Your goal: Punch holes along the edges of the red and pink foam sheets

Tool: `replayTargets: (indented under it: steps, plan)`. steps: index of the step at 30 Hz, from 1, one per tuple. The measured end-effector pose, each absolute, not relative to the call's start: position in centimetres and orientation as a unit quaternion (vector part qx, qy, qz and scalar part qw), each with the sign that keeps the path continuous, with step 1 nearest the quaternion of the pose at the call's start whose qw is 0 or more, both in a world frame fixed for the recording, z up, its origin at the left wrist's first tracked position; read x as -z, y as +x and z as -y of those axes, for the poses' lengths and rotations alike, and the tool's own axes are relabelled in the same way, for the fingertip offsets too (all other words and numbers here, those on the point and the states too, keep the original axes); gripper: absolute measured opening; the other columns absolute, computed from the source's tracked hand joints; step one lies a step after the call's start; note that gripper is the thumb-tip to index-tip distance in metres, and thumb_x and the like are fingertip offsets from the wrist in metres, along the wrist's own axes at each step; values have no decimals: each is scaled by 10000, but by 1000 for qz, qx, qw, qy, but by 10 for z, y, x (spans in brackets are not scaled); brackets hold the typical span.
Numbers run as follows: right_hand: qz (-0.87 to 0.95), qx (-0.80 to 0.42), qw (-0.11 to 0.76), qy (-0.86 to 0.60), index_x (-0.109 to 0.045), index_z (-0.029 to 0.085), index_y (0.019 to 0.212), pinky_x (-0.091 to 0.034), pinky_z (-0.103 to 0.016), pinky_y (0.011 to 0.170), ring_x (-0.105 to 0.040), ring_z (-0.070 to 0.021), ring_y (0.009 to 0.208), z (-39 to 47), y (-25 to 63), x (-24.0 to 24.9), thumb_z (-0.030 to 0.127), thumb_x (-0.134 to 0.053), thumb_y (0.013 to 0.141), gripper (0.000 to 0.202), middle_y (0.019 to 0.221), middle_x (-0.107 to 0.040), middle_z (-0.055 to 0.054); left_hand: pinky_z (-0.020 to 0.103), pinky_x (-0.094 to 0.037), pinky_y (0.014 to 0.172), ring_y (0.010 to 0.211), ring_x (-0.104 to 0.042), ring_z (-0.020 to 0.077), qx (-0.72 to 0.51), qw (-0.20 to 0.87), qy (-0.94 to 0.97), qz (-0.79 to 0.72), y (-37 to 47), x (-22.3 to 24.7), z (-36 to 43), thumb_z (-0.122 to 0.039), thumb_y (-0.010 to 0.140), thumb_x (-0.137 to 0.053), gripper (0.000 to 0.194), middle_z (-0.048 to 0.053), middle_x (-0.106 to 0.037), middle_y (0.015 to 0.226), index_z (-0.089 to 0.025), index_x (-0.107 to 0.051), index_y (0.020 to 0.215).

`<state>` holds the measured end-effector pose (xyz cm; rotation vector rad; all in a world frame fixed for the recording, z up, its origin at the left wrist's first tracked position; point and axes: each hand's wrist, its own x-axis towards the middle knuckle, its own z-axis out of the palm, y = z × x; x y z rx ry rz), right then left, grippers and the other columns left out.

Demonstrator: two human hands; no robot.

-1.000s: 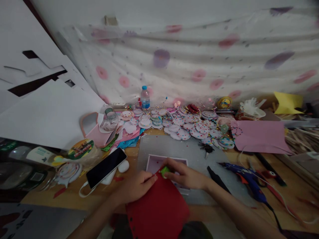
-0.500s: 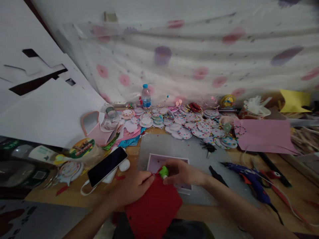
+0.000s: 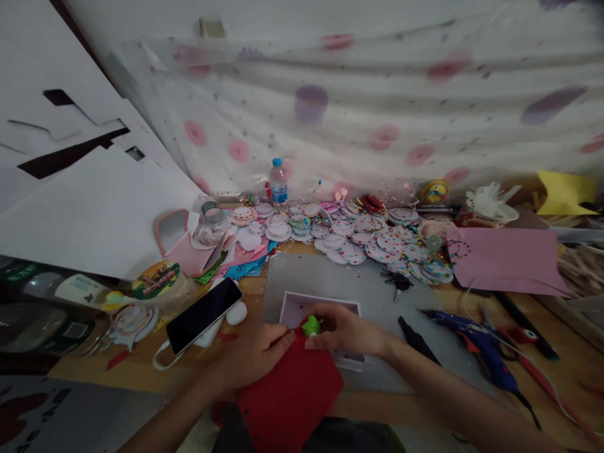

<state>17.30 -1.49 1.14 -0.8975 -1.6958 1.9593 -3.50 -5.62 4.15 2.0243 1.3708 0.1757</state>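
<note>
A red sheet (image 3: 292,396) hangs over the table's front edge, its top corner between my hands. My left hand (image 3: 259,352) is closed on the sheet's upper left edge. In my right hand (image 3: 342,330), between thumb and fingers, is a small green tool (image 3: 311,326), which meets the sheet's top corner. A few small dark holes show along the sheet's left edge. Behind and under my right hand lies a shallow white box (image 3: 292,305), partly covered by the hand, on the grey mat (image 3: 302,274).
Many dotted paper discs (image 3: 352,251) are piled behind the mat, near a water bottle (image 3: 279,185). A phone (image 3: 204,316) lies at left. Keys (image 3: 397,286), a blue glue gun (image 3: 486,349) with its cord, and pink paper (image 3: 507,258) are at right.
Both hands keep nearly the same place and hold. The red sheet's lower right corner has shifted slightly left, and the view has moved a little.
</note>
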Motion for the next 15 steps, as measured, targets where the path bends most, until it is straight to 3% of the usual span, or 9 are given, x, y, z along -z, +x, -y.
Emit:
replayTargets:
  steps: [5,12,15]
  plan:
    - [600,-712,193,-309,-575,176,795,-335,-226,564,-419,-95,604,15,171,-11,410,-749,653,325,677,-483,49,219,-302,564,642,-550,130,-70,341,776,-525,-35,-41,57,-321,934,-349,364,-16,-607,663,-170,-564,682]
    - [691,-582,245,-351,-609,170,747,-330,-237,578,-411,-115,623,19,169,-8,405,-719,696,265,657,-490,33,226,-295,550,620,-536,127,-61,336,784,-518,-38,-41,56,-330,938,-343,390,-17,-574,625,-163,-569,667]
    - [698,-564,259,-357,-615,170,754,-353,-244,593,-428,-124,632,19,169,-6,398,-699,713,247,659,-505,25,222,-335,563,651,-552,138,-64,361,782,-504,-41,-42,54,-397,911,-409,340,-9,-603,685,-163,-619,782]
